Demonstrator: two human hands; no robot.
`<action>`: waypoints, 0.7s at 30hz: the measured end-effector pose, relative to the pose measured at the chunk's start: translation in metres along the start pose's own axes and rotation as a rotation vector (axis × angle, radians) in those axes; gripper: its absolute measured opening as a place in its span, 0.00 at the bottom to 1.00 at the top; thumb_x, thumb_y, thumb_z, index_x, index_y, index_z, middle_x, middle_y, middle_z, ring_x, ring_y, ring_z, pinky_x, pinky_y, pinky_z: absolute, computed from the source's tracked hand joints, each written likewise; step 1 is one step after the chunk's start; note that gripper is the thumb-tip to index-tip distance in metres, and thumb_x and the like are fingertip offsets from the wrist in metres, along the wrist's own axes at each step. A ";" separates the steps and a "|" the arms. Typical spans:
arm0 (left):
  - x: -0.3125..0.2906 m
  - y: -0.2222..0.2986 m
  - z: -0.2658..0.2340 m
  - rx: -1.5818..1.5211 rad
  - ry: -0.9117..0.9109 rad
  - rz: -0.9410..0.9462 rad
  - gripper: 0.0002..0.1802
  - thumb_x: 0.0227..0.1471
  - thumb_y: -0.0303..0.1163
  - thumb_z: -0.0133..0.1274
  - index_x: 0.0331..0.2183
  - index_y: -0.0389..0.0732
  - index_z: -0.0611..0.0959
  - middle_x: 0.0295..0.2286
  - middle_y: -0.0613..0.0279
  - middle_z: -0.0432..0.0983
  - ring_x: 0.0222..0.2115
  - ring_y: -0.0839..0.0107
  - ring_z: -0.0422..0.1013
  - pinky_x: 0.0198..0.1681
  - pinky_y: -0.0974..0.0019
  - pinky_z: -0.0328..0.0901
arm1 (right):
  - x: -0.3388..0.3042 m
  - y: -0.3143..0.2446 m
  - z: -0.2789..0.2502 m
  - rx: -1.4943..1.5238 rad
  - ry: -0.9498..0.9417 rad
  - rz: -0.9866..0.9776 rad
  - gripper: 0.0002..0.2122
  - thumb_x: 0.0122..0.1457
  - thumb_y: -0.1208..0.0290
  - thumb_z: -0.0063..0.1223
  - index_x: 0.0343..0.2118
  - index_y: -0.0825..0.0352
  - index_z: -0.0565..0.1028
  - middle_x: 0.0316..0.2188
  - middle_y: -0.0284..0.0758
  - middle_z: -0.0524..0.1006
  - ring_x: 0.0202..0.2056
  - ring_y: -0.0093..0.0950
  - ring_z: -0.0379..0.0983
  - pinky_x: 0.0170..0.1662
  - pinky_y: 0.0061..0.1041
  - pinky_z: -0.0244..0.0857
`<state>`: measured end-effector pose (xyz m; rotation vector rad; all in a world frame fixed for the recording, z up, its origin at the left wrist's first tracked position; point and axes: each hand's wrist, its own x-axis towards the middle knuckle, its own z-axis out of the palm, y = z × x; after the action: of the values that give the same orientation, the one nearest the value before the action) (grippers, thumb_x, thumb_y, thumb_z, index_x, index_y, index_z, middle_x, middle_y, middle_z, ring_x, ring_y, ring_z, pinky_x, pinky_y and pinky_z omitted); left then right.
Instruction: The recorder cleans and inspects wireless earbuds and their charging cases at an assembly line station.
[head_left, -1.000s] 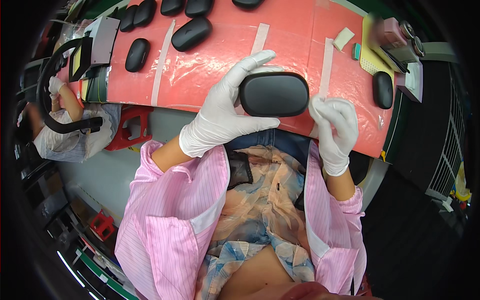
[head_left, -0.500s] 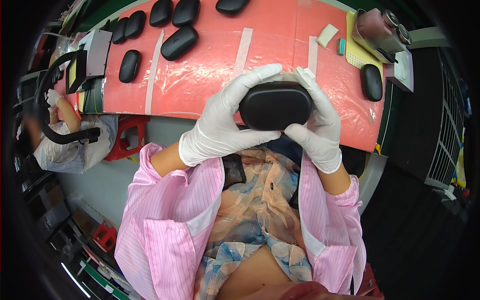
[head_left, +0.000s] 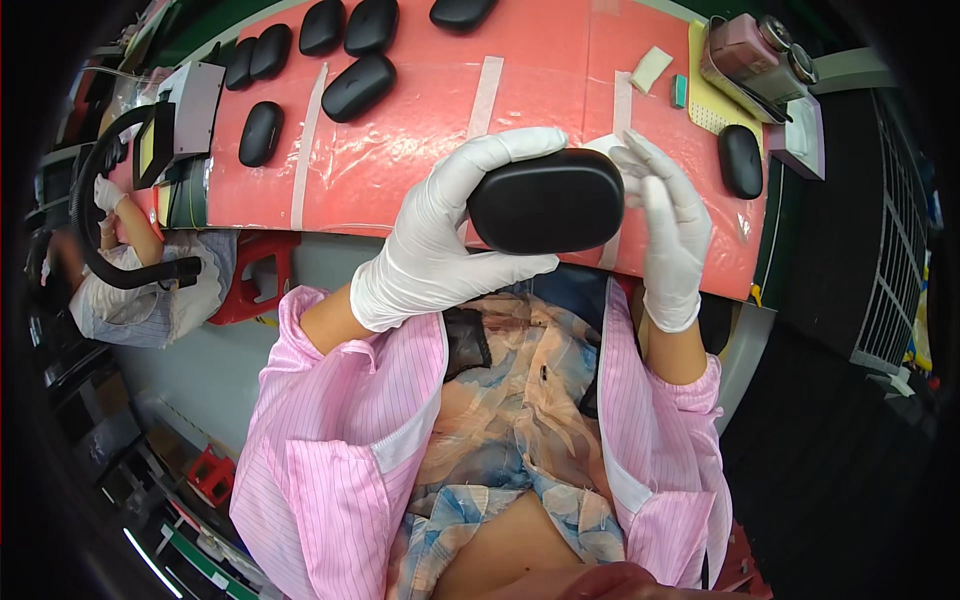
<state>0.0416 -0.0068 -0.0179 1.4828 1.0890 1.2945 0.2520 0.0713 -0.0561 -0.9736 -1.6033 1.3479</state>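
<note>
A smooth black oval case (head_left: 546,202) is held up over the near edge of the table in my white-gloved left hand (head_left: 440,235). The fingers lie along its far side and the thumb is under its near edge. My right hand (head_left: 672,235), also gloved, is just off the case's right end, with its fingers bent and slightly blurred. A thin white piece (head_left: 603,144), cloth or paper, shows at its fingertips behind the case. Several similar black cases (head_left: 359,87) lie at the far left of the table, and another case (head_left: 740,162) lies at the right.
Clear film and pale tape strips cover the red table mat (head_left: 400,190). A white block (head_left: 651,70), a small green block (head_left: 679,91) and jars (head_left: 750,50) on a yellow sheet stand far right. At left are a grey box (head_left: 192,110), a black curved tube (head_left: 85,210) and another person (head_left: 150,290).
My right hand has let go of the case and moved right, its fingers now raised beside it. The case has shifted slightly left in my left hand.
</note>
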 end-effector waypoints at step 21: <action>-0.012 -0.009 -0.003 -0.349 0.150 -0.425 0.42 0.36 0.18 0.68 0.55 0.36 0.69 0.50 0.60 0.70 0.52 0.71 0.67 0.57 0.66 0.63 | -0.003 -0.016 0.018 -0.500 -0.087 -0.700 0.13 0.41 0.88 0.59 0.31 0.65 0.81 0.25 0.31 0.73 0.30 0.31 0.70 0.35 0.28 0.65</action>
<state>0.0375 -0.0163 -0.0294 0.8517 1.1309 1.2256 0.2352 0.0593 -0.0426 -0.5250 -2.1318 0.5250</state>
